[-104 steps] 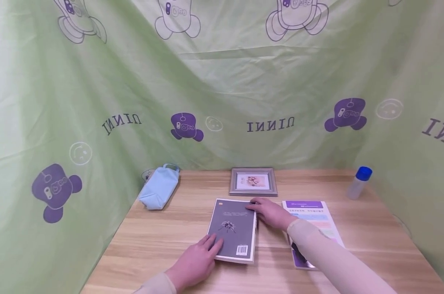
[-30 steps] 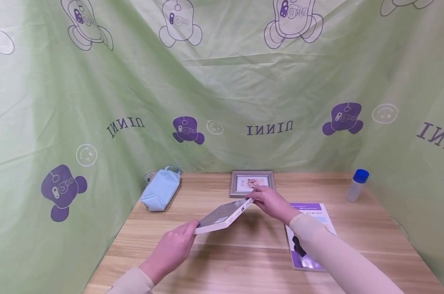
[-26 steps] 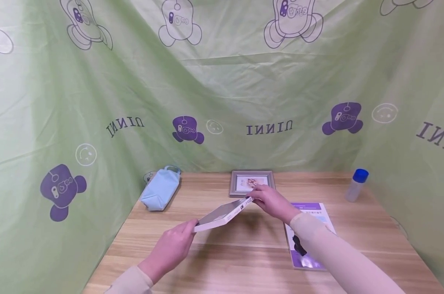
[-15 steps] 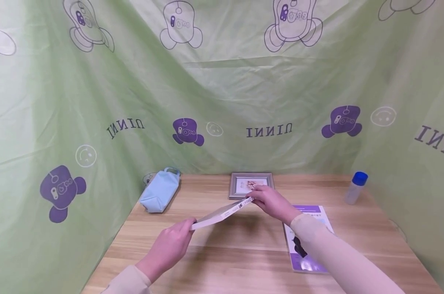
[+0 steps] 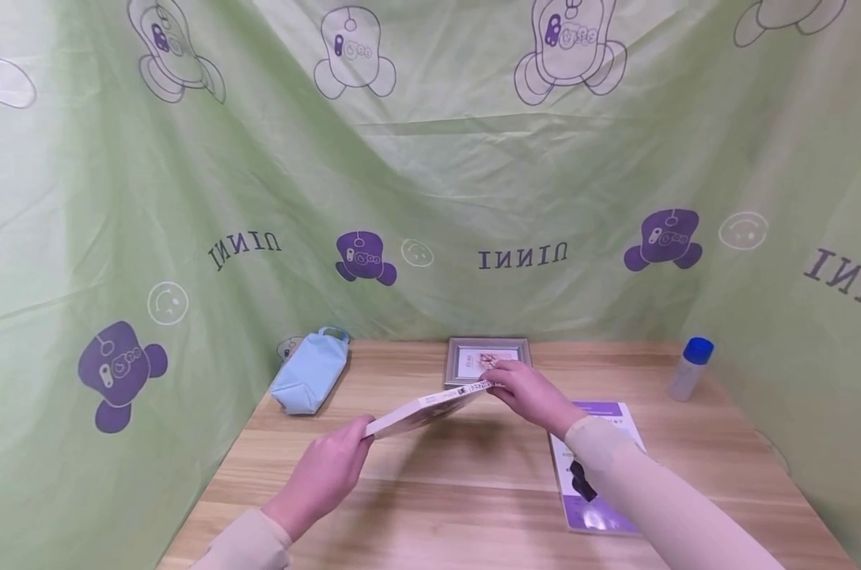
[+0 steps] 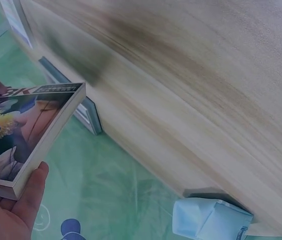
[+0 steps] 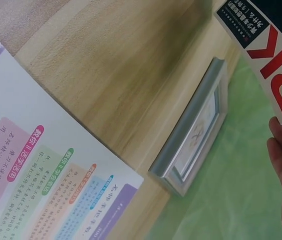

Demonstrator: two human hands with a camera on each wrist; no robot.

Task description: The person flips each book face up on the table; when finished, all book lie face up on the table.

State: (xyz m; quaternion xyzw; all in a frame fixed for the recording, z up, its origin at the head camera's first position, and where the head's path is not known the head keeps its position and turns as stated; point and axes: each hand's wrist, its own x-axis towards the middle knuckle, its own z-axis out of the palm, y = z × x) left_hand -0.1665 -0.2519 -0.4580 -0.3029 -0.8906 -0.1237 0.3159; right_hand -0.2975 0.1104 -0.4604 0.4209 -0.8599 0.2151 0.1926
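Both hands hold a thick paperback book (image 5: 430, 405) in the air over the wooden table. Its spine faces me, and the right end is tilted higher than the left. My left hand (image 5: 324, 469) grips the near left end, fingers on one cover and thumb on the other. At the far right corner my right hand (image 5: 533, 396) pinches the edge. In the left wrist view the book's cover (image 6: 26, 117) shows a blue butterfly on a yellow flower. Large red letters on the cover (image 7: 270, 55) appear in the right wrist view.
Behind the right hand lies a silver photo frame (image 5: 466, 360). A purple and white workbook (image 5: 590, 511) lies partly under the right forearm. At the back left is a light blue pouch (image 5: 311, 374); a blue-capped bottle (image 5: 690, 370) stands at the back right. Green cloth (image 5: 430, 182) encloses the table.
The book lay flat with its grey back up and both hands touching it; it was lifted. Since then its near side has tipped up, turning the grey back out of sight.
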